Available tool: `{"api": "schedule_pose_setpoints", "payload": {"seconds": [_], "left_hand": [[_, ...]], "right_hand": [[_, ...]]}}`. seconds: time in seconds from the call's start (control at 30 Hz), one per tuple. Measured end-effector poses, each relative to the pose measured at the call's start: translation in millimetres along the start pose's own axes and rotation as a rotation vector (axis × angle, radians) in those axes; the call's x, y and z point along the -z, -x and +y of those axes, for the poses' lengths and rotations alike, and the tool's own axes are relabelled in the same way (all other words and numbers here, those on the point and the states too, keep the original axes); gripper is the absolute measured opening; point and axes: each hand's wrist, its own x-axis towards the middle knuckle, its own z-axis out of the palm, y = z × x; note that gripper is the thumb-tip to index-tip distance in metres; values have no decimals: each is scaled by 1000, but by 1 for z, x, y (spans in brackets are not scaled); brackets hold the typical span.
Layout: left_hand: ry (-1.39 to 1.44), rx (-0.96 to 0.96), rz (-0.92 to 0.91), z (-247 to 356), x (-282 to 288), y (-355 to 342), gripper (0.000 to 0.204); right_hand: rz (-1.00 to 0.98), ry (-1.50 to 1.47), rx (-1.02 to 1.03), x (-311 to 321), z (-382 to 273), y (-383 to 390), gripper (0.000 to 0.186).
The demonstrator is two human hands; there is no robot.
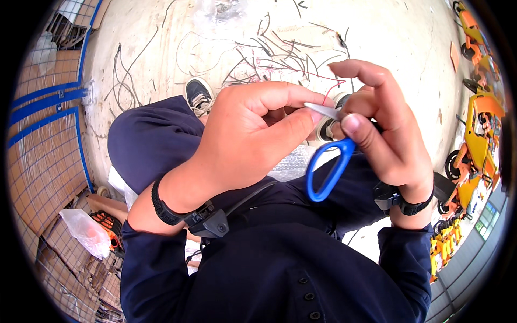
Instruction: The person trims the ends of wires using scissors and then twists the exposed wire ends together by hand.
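My left hand (242,132) is closed, thumb and forefinger pinched on a thin red wire (341,82). The wire loops up from the fingertips towards the scraps on the floor. My right hand (396,134) grips blue-handled scissors (345,149) near the pivot, between thumb and curled fingers, with its forefinger raised. One handle loop hangs below the hand. The scissors' silvery blade points left and meets the left fingertips beside the wire. How far the blades are apart, and the wire's end inside the left hand, cannot be made out.
Black and red wire scraps (285,51) litter the pale floor beyond my shoes (200,97). A longer dark cable (125,81) lies to the left. Blue-framed mesh cages (48,102) holding cardboard stand at left, near a clear plastic bag (86,231). Yellow wheeled machines (479,126) line the right.
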Motion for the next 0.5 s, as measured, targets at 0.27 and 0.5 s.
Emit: {"api": "schedule_pose_setpoints", "payload": {"seconds": [0.27,0.5], "left_hand": [[89,-11,7,-1,-5,-1,21],[66,7,40,-2,-9,0,19]], "right_hand": [[-20,81,78,-4,4,-3,45],[30,194,147,-6,6,-4,49]]}}
